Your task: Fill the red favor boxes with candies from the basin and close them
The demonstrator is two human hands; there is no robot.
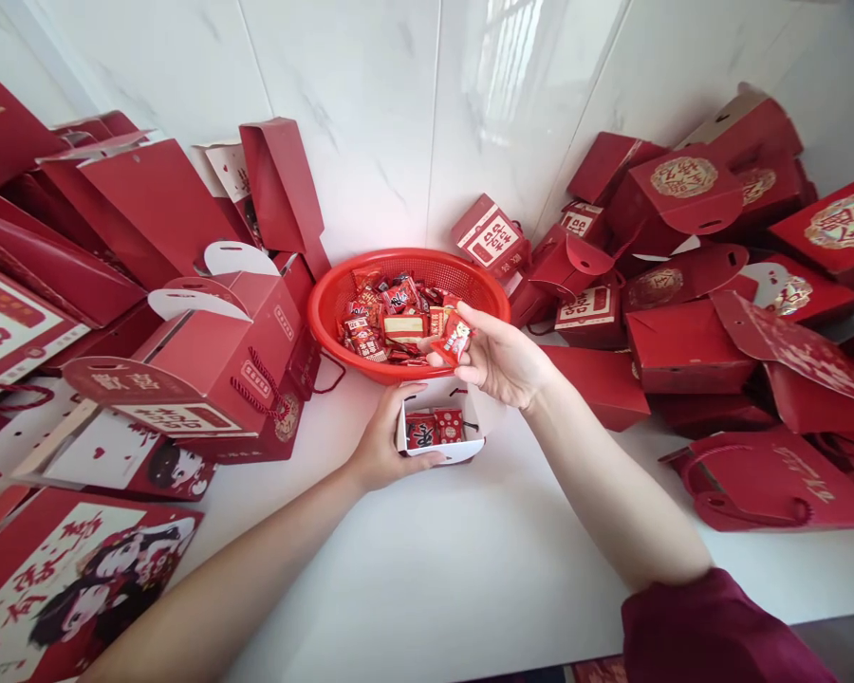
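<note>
My left hand [391,441] is wrapped round the left side of a small open box [460,450] with white inner walls. Red wrapped candies [434,429] lie inside that box. Above its back right corner, my right hand [502,359] pinches a red wrapped candy [454,339] with a cartoon figure on it. Just behind the box stands a red plastic basket [320,318], holding several wrapped candies and snacks [404,327]. My right fingertips are over the basket's front right rim.
Red gift boxes [217,356] and upright bags [142,204] crowd the left side. More red boxes [689,349] are heaped on the right. A white tiled wall [370,114] rises behind the white table [427,569].
</note>
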